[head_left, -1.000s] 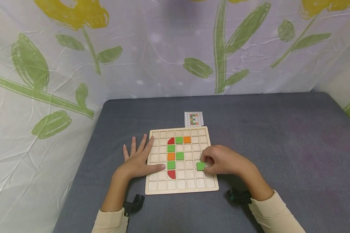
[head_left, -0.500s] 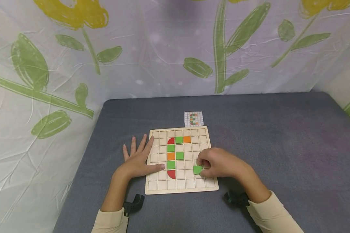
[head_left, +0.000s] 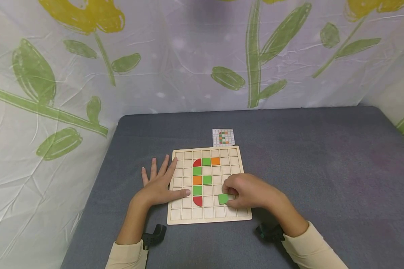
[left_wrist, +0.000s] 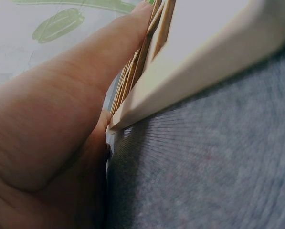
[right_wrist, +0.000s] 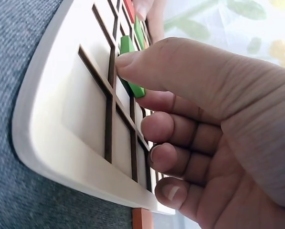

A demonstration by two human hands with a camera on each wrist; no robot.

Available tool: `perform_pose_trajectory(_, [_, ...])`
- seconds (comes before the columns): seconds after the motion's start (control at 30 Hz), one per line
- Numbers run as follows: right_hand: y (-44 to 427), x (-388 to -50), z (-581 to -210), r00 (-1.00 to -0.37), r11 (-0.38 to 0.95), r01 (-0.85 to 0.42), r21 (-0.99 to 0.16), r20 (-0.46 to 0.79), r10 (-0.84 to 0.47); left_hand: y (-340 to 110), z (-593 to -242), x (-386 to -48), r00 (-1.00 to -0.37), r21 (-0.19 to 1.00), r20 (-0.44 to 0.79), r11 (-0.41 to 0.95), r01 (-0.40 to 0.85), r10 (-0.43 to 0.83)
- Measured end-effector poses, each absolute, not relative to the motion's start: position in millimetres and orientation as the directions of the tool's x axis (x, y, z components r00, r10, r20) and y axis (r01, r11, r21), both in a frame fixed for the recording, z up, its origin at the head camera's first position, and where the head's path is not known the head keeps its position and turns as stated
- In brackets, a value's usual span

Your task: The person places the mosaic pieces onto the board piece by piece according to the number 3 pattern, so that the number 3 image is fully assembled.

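Note:
My right hand (head_left: 247,190) pinches a green square tile (head_left: 223,198) between thumb and curled fingers, over the lower right of a wooden grid board (head_left: 208,222). In the right wrist view the tile (right_wrist: 135,85) tilts against the grid ridges under the thumb. My left hand (head_left: 158,187) lies spread at the board's left edge, thumb across the grid, other fingers mostly on the table. Green squares (head_left: 207,179), orange squares (head_left: 197,180) and two red quarter-circles (head_left: 197,201) sit in the cells. The left wrist view shows the thumb (left_wrist: 118,40) against the board's side (left_wrist: 156,95).
A small printed card (head_left: 223,138) with a coloured grid pattern lies behind the board. An orange-red block (right_wrist: 142,218) shows beside the board's edge in the right wrist view. The dark grey table (head_left: 309,160) meets a flower-patterned curtain (head_left: 188,67) at the back.
My right hand has moved left and slightly toward me over the board, carrying the green tile with it. My left hand and the pieces in the cells have stayed put.

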State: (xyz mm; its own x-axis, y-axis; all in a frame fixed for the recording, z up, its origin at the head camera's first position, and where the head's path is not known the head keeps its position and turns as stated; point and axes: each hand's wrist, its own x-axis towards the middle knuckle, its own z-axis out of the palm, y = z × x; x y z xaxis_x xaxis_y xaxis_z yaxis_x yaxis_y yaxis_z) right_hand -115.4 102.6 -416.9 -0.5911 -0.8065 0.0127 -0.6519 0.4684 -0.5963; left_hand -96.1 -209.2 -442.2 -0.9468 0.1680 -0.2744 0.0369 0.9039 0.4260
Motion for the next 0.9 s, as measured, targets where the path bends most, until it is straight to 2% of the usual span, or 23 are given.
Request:
perform_pose_trajectory(0.43, [95,-112,-419,-0.581,0.44,-0.67,-0.598,0.053,-0.812,-209,-443,-96,-0.947,0.43,-0.272,0.902,0.038,0.17])
perform_pose_trajectory(0.9, [88,-108,-423,-0.598,0.436,-0.69,-0.578,0.115,-0.793,-210,-450,-97,-0.953,0.431,-0.256,0.902,0.036,0.161])
